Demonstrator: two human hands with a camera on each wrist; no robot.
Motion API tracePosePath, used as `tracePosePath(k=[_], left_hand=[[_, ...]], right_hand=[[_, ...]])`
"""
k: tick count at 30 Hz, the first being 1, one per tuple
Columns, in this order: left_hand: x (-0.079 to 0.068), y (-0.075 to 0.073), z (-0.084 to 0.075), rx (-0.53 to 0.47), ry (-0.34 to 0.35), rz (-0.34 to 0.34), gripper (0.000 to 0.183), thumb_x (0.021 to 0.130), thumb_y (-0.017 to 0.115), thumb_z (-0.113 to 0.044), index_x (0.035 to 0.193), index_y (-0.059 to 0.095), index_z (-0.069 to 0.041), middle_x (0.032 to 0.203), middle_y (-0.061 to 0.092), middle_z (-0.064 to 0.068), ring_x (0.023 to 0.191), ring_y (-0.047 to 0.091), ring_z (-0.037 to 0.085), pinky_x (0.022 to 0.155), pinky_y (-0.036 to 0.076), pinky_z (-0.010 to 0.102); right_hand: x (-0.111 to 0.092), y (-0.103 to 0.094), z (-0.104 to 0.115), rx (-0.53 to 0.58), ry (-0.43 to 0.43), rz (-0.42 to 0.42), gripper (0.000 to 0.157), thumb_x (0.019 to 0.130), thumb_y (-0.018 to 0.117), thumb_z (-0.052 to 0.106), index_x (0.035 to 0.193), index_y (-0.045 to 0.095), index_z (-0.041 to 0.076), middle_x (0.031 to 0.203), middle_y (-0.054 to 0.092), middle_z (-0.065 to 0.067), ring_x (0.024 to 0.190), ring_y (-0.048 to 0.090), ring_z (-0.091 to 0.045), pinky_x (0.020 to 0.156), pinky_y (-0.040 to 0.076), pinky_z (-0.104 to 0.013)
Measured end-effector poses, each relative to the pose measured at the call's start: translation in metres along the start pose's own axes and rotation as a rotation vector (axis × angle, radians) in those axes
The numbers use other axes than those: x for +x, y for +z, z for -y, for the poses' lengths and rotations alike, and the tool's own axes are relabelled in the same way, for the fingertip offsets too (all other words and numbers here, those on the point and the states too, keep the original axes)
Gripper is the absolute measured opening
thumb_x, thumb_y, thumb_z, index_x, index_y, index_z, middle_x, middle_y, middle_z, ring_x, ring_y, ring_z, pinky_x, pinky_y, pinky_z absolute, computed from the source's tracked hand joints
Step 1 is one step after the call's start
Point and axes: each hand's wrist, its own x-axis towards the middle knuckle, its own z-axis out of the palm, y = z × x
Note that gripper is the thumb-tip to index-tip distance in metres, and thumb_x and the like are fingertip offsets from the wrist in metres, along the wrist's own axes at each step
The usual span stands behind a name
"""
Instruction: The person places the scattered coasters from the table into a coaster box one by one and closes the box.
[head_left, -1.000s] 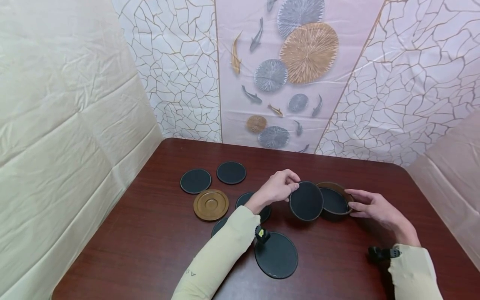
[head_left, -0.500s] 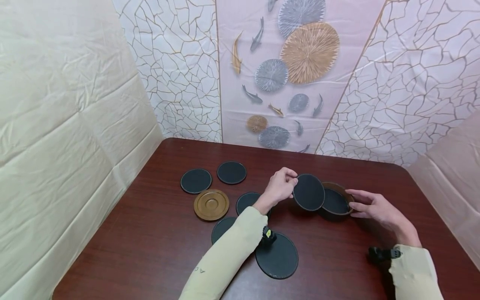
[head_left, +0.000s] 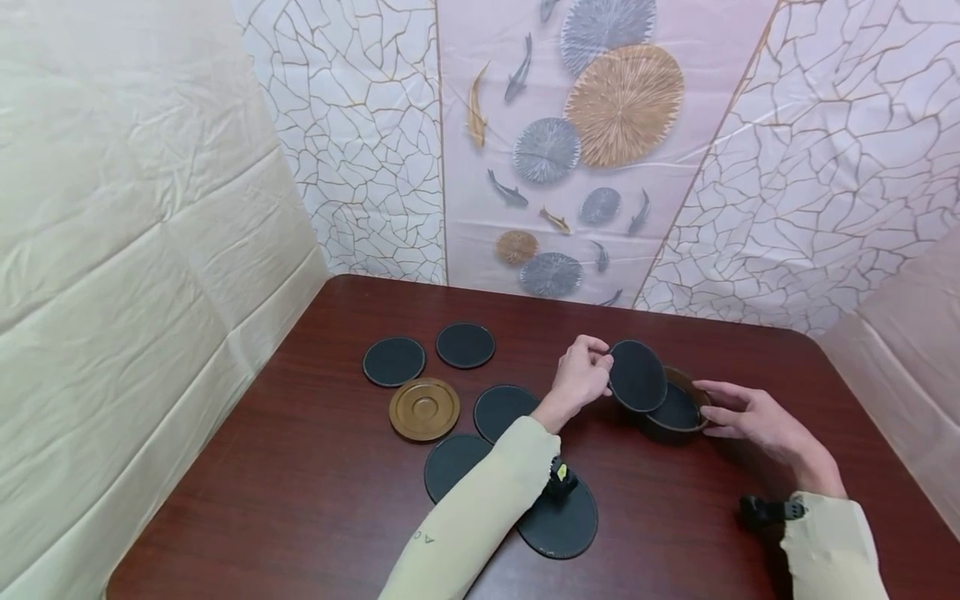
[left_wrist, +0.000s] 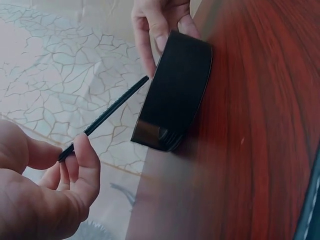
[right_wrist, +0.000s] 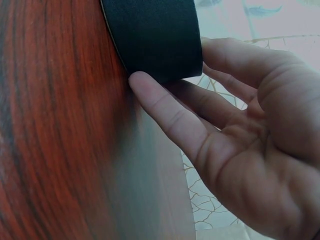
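The left sleeve [head_left: 472, 517] is pale cream cloth, fairly smooth, with small dark marks [head_left: 423, 538] like letters toward its near end, too small to read surely. Its far edge is soft and slightly uneven. The right sleeve [head_left: 828, 546], at the near right, is the same cream, puckered along its left side. The left camera [head_left: 561, 487] is small and black with a bright yellow patch [head_left: 562, 472]. The right camera [head_left: 753, 512] is black too, joined to a ridged dark mount [head_left: 792, 507]. Left hand [head_left: 581, 375] and right hand [head_left: 761, 423] are bare; creases line the right palm [right_wrist: 260, 175].
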Motion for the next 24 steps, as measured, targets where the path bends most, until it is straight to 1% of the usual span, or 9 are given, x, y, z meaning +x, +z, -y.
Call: tracePosePath(k=[4, 9, 14, 17, 20, 24], left_hand=[[0.0, 0.011, 0.0, -0.008, -0.019, -0.016, 0.015, 0.097, 0.061, -0.014, 0.112, 0.059, -0.013, 0.081, 0.063, -0.002, 0.048, 0.061, 0.014, 0.054, 0.052, 0.023], [0.001, 0.022, 0.003, -0.019, -0.046, -0.019, 0.013, 0.097, 0.061, -0.014, 0.11, 0.058, -0.013, 0.081, 0.064, -0.001, 0.048, 0.062, 0.013, 0.054, 0.053, 0.022], [0.002, 0.032, 0.005, -0.035, -0.069, -0.019, 0.013, 0.097, 0.061, -0.014, 0.109, 0.057, -0.014, 0.08, 0.061, -0.003, 0.047, 0.061, 0.013, 0.053, 0.053, 0.023], [0.002, 0.038, 0.007, -0.024, -0.079, -0.021, 0.013, 0.097, 0.061, -0.013, 0.109, 0.057, -0.014, 0.078, 0.06, -0.005, 0.046, 0.061, 0.012, 0.051, 0.053, 0.023], [0.001, 0.042, 0.008, -0.016, -0.086, -0.017, 0.014, 0.097, 0.061, -0.012, 0.11, 0.057, -0.014, 0.077, 0.06, -0.005, 0.045, 0.061, 0.012, 0.052, 0.054, 0.024], [-0.002, 0.047, 0.008, -0.037, -0.096, 0.007, 0.016, 0.096, 0.062, -0.012, 0.112, 0.058, -0.012, 0.078, 0.06, -0.003, 0.047, 0.062, 0.013, 0.056, 0.057, 0.029]], right_hand=[[-0.001, 0.0, 0.0, 0.005, 0.001, -0.003, 0.072, 0.095, 0.065, 0.021, 0.152, 0.027, -0.003, 0.15, 0.029, -0.038, 0.096, 0.07, -0.015, 0.084, 0.058, -0.04], [0.0, 0.0, 0.0, 0.011, -0.006, -0.001, 0.072, 0.095, 0.065, 0.021, 0.151, 0.027, -0.003, 0.15, 0.029, -0.038, 0.097, 0.07, -0.015, 0.084, 0.058, -0.039], [0.0, 0.0, 0.0, 0.019, -0.008, -0.007, 0.072, 0.095, 0.065, 0.02, 0.151, 0.027, -0.004, 0.15, 0.029, -0.037, 0.097, 0.07, -0.015, 0.083, 0.058, -0.039], [0.0, 0.0, 0.0, 0.019, -0.004, -0.006, 0.073, 0.095, 0.065, 0.02, 0.151, 0.026, -0.004, 0.15, 0.029, -0.038, 0.097, 0.07, -0.014, 0.083, 0.058, -0.04], [0.0, 0.001, 0.0, 0.016, -0.001, -0.007, 0.073, 0.095, 0.066, 0.02, 0.151, 0.026, -0.004, 0.15, 0.029, -0.038, 0.097, 0.07, -0.014, 0.083, 0.058, -0.04], [0.0, 0.001, 0.0, 0.012, -0.008, -0.006, 0.072, 0.095, 0.066, 0.02, 0.151, 0.027, -0.004, 0.149, 0.029, -0.038, 0.097, 0.07, -0.014, 0.083, 0.058, -0.04]])
